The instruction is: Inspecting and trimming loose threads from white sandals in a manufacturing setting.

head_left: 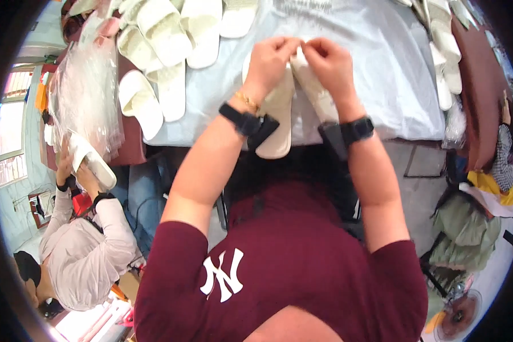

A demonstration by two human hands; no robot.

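Pale sheeting (390, 94) backs two slippers (277, 122) beneath left grip (272, 60) and right grip (332, 64).

Bright overall, with dark, fisheye-curved edges.

A white emblem (223, 275) of interlaced letters marks the left front of the maroon shirt (302, 251), while dark print (303, 7) on the far pale sheet (382, 74) is too blurred to read.

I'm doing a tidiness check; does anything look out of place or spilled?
One pale slipper by the left hand looks out of place: its heel seems to overhang the near edge of the covered table. No spill shows.
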